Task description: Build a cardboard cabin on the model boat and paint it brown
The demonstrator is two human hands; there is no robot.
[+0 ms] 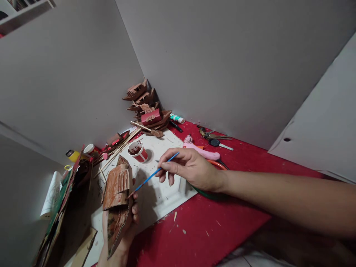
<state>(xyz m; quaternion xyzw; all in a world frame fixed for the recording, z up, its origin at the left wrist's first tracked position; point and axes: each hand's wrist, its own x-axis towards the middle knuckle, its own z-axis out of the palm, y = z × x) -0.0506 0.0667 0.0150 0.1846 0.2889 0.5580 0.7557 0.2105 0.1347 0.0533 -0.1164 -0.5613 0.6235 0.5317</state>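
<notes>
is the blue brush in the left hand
No, the right hand holds the blue brush, while the left hand holds the brown model boat.

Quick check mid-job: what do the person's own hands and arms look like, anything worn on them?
The right hand shows no glove, ring or watch, and the right forearm has no sleeve in view. The left hand is partly hidden; no glove shows on it.
</notes>
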